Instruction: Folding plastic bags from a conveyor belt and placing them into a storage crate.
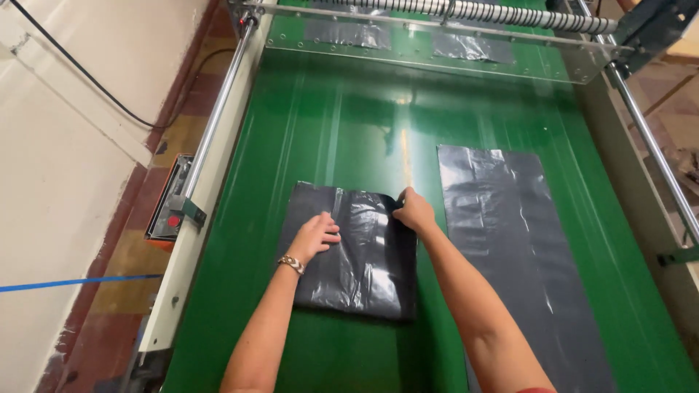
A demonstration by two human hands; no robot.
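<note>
A folded stack of black plastic bags (pixel 364 262) lies on the green conveyor belt (pixel 328 131). My left hand (pixel 314 236), with a bracelet at the wrist, rests flat on the stack's left part, fingers spread. At the stack's top right corner, my right hand (pixel 413 211) pinches the plastic edge. A longer, unfolded black bag stack (pixel 510 240) lies flat to the right, under my right forearm's far side.
A clear plastic guard (pixel 437 44) and a ribbed roller (pixel 473 11) cross the belt's far end, with more black film beneath. Metal rails (pixel 218 109) run along both sides. A red-buttoned control box (pixel 169 200) sits at the left, by the tiled floor.
</note>
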